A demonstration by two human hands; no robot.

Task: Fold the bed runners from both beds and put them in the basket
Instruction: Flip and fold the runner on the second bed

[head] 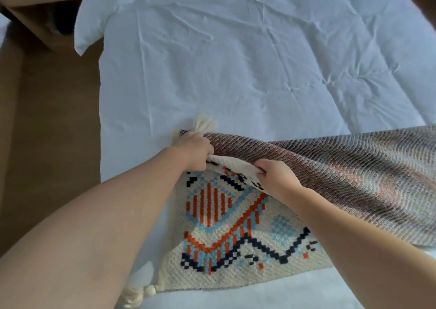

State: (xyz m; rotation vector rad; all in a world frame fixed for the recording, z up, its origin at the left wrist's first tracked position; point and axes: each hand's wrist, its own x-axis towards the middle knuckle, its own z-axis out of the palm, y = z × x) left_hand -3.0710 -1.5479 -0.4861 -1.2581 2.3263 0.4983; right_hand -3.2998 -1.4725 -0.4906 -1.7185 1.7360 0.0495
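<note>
White wrinkled bed (236, 73) fills the frame. My left hand (194, 149) and right hand (276, 175) each pinch one edge of the patterned bed runner (224, 226), folded over itself at lower centre.

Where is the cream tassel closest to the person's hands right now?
In the head view, the cream tassel lies on the white bedding, left of centre, just beyond the left hand gripping the bed runner.

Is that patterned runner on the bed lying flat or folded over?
Partly folded: both hands, left hand and right hand, grip the bed runner, whose brownish underside faces up over the patterned side.
</note>
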